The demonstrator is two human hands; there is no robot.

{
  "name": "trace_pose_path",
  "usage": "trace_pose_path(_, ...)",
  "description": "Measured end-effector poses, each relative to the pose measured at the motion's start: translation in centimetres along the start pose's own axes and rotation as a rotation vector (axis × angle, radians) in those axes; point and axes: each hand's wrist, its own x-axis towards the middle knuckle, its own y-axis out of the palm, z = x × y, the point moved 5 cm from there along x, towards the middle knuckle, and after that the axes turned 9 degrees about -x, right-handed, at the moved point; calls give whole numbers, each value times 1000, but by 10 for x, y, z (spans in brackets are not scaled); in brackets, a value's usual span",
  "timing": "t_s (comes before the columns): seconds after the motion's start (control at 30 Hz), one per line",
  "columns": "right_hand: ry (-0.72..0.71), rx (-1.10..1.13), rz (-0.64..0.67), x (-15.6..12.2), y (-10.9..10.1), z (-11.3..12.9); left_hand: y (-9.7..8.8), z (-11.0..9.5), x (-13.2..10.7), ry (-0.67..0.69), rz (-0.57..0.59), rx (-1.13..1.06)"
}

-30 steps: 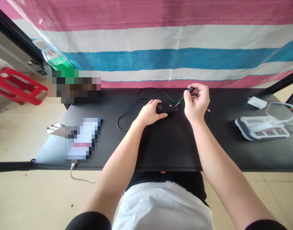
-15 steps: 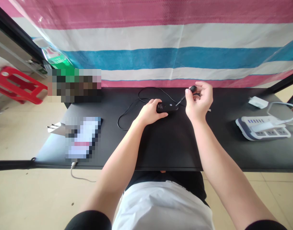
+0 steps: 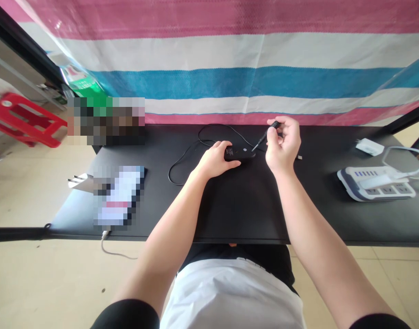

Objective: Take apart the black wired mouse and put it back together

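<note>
— Can you read anything on the small black device (image 3: 239,152) lying toward the back edge of the desk (image 3: 332,219)?

— No. It carries faint pale marks and a round emblem, too small to make out.

— And the green package (image 3: 83,85) past the back left corner?

— Print shows there, but none is legible.

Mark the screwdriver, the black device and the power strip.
screwdriver (image 3: 264,136): head view, on its thin shaft.
black device (image 3: 241,152): head view, on its top face.
power strip (image 3: 384,189): head view, on its socket face.
</note>
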Motion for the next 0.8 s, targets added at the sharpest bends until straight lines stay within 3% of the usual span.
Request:
trace_pose_path(0.4, 0, -51, -128, 4, -8, 0, 0, -1, 0, 6, 3, 3)
trace_pose_path(0.8, -29, 10, -77, 1, -4, 0, 0, 0, 0, 0, 4, 0)
